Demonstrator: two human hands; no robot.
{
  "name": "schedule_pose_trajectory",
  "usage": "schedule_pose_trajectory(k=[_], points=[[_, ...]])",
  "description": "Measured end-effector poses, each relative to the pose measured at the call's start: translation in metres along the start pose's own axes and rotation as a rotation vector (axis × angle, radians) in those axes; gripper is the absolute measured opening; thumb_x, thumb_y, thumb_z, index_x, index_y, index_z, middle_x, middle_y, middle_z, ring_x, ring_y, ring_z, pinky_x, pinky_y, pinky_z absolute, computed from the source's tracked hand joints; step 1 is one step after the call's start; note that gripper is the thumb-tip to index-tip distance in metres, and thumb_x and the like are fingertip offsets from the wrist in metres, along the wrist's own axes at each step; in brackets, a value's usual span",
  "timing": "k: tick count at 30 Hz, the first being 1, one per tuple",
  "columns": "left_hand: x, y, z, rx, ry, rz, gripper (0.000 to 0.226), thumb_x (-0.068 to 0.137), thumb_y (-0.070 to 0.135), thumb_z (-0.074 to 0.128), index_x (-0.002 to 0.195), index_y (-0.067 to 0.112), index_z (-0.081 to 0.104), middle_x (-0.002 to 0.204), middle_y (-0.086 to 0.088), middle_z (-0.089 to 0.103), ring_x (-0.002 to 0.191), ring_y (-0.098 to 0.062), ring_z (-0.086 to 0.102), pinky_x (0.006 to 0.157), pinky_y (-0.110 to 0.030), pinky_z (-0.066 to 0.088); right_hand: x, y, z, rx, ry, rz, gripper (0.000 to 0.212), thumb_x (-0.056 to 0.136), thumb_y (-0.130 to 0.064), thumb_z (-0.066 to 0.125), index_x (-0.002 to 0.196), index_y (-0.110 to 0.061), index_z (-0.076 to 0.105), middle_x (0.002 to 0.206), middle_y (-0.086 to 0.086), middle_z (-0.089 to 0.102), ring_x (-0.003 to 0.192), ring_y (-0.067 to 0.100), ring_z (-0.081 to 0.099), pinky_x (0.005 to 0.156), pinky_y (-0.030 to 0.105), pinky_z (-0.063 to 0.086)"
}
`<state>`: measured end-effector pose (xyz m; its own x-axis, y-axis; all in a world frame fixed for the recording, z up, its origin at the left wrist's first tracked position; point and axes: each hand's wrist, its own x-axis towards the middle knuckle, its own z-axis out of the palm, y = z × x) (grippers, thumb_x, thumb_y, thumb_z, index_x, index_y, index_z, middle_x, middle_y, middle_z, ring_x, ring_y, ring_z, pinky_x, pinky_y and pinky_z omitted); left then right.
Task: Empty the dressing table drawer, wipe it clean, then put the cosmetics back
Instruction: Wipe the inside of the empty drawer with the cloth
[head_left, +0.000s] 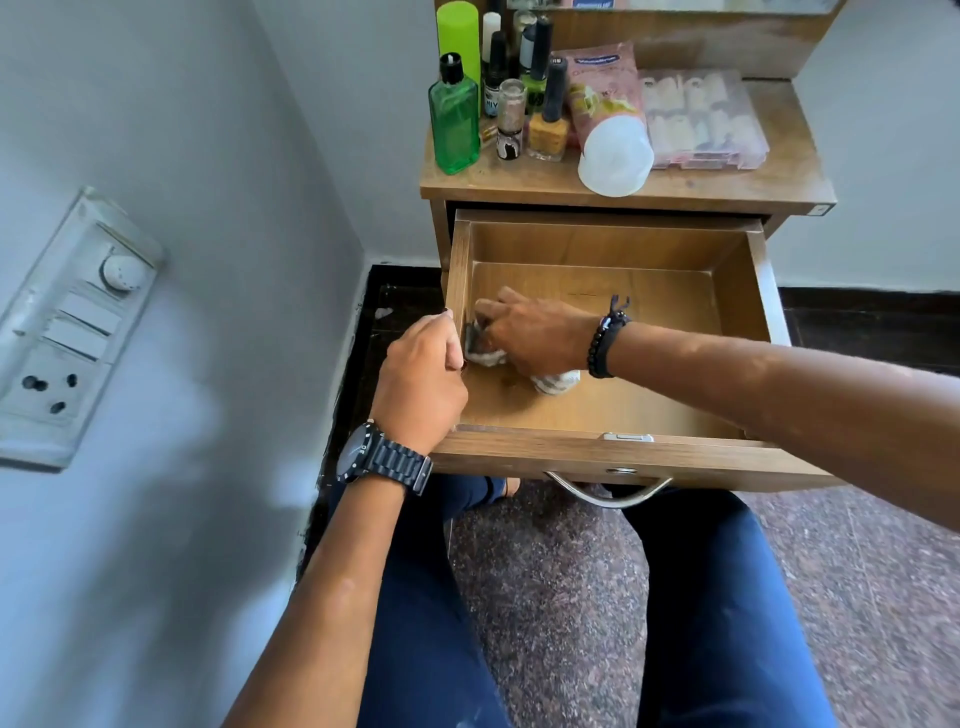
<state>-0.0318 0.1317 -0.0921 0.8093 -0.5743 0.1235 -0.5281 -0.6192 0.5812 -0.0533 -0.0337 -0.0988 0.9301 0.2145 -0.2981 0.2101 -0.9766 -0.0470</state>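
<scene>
The wooden drawer (675, 306) is pulled out and holds only a crumpled white and grey cloth (556, 383). My right hand (535, 335) presses down on that cloth at the drawer's left side, fingers closed over it. My left hand (421, 382) grips the drawer's left wall near the front corner. Cosmetics stand on the dressing table top (727, 187): a green bottle (454, 124), a yellow nail polish (548, 127), a pink tube with a white cap (605, 104) lying down and a clear compartment box (701, 119).
A white wall with a switch panel (67, 332) runs close along the left. My legs in blue trousers (717, 623) sit under the drawer's metal handle (610, 496). Speckled stone floor (550, 597) lies between them, and a mirror base rises behind the cosmetics.
</scene>
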Motion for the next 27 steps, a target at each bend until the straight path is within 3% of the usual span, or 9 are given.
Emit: schedule_pose_trajectory(k=[3, 5, 6, 8, 11, 14, 17, 22, 27], points=[[0.002, 0.001, -0.002, -0.059, -0.001, -0.041, 0.026, 0.078, -0.015, 0.049, 0.07, 0.01, 0.047, 0.118, -0.014, 0.062, 0.126, -0.018, 0.049, 0.089, -0.034, 0.052, -0.011, -0.009, 0.012, 0.052, -0.08, -0.145, 0.034, 0.094, -0.015, 0.049, 0.126, -0.02, 0.058, 0.131, -0.004, 0.043, 0.095, 0.009, 0.03, 0.082, 0.024, 0.042], [0.002, 0.003, -0.003, -0.046, 0.006, -0.062, 0.028, 0.08, -0.015, 0.047, 0.072, 0.012, 0.047, 0.115, -0.013, 0.063, 0.12, -0.018, 0.054, 0.093, -0.028, 0.048, -0.015, -0.016, 0.014, 0.099, -0.131, -0.275, 0.043, 0.089, -0.004, 0.047, 0.126, -0.022, 0.058, 0.129, -0.004, 0.045, 0.098, 0.009, 0.034, 0.094, 0.024, 0.037], [0.001, 0.005, -0.005, -0.038, 0.011, -0.073, 0.029, 0.082, -0.014, 0.046, 0.074, 0.014, 0.046, 0.114, -0.013, 0.064, 0.115, -0.019, 0.057, 0.092, -0.024, 0.047, -0.017, -0.018, 0.012, 0.108, -0.148, -0.317, 0.049, 0.085, 0.0, 0.046, 0.127, -0.022, 0.058, 0.127, -0.003, 0.045, 0.096, 0.008, 0.032, 0.095, 0.017, 0.031], [0.001, 0.008, -0.006, -0.025, 0.021, -0.086, 0.03, 0.084, -0.013, 0.046, 0.077, 0.017, 0.046, 0.112, -0.011, 0.064, 0.106, -0.021, 0.06, 0.086, -0.02, 0.044, -0.018, -0.019, 0.008, 0.103, -0.157, -0.333, 0.054, 0.082, 0.003, 0.045, 0.128, -0.022, 0.057, 0.126, -0.003, 0.044, 0.09, 0.002, 0.022, 0.083, 0.005, 0.024], [0.0, 0.01, -0.006, -0.024, 0.019, -0.09, 0.03, 0.084, -0.012, 0.048, 0.08, 0.017, 0.046, 0.101, -0.008, 0.063, 0.102, -0.023, 0.061, 0.086, -0.02, 0.045, -0.018, -0.021, 0.007, -0.023, -0.108, -0.323, 0.039, 0.093, -0.014, 0.048, 0.128, -0.029, 0.055, 0.132, -0.003, 0.041, 0.101, 0.013, 0.033, 0.08, 0.016, 0.03], [0.0, 0.009, -0.006, -0.017, 0.025, -0.129, 0.016, 0.086, -0.006, 0.053, 0.09, 0.009, 0.05, 0.112, -0.01, 0.062, 0.107, -0.022, 0.058, 0.083, -0.025, 0.045, -0.017, -0.02, 0.009, -0.148, -0.045, -0.334, 0.032, 0.093, -0.032, 0.052, 0.125, -0.03, 0.056, 0.136, -0.004, 0.04, 0.112, 0.017, 0.037, 0.083, 0.023, 0.035], [0.002, 0.007, -0.005, 0.002, 0.009, -0.167, 0.023, 0.088, 0.001, 0.055, 0.11, 0.008, 0.053, 0.115, -0.008, 0.061, 0.108, -0.021, 0.058, 0.08, -0.02, 0.04, -0.015, -0.006, 0.0, -0.204, -0.014, -0.266, 0.039, 0.092, -0.03, 0.053, 0.131, -0.029, 0.051, 0.141, -0.002, 0.035, 0.116, 0.018, 0.036, 0.098, 0.031, 0.04], [0.002, 0.008, -0.005, 0.005, -0.051, -0.202, 0.036, 0.092, 0.008, 0.054, 0.127, 0.012, 0.05, 0.121, -0.012, 0.062, 0.109, -0.023, 0.06, 0.088, -0.028, 0.047, 0.01, 0.027, -0.017, -0.269, 0.08, 0.039, 0.042, 0.097, -0.016, 0.044, 0.139, -0.017, 0.042, 0.143, 0.01, 0.032, 0.124, 0.027, 0.035, 0.097, 0.036, 0.041], [0.002, 0.008, -0.007, -0.025, -0.054, -0.215, 0.039, 0.092, 0.01, 0.054, 0.13, 0.013, 0.05, 0.122, -0.01, 0.062, 0.108, -0.022, 0.062, 0.09, -0.03, 0.048, 0.032, 0.028, -0.017, -0.161, 0.134, 0.204, 0.034, 0.097, -0.011, 0.04, 0.129, -0.013, 0.052, 0.138, 0.014, 0.037, 0.125, 0.032, 0.034, 0.094, 0.041, 0.044]])
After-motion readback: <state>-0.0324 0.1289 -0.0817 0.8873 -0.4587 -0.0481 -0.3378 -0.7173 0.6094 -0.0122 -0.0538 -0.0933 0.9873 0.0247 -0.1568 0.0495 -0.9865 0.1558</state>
